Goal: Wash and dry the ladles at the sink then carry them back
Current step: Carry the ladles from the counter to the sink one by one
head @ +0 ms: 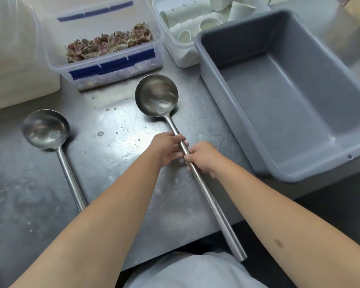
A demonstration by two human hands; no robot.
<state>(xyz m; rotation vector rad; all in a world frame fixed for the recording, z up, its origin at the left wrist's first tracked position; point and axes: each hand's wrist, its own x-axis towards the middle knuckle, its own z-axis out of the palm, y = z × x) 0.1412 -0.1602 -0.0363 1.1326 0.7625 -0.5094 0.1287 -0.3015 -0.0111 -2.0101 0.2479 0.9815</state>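
My left arm hides the left ladle's handle end. Both hands, left and right, grip the right ladle on my wet steel desk.

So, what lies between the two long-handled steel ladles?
Head view: only wet steel countertop between the left ladle and the held ladle.

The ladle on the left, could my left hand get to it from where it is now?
Probably yes: the left ladle lies alone on bare counter, but your left hand would first have to release the other ladle.
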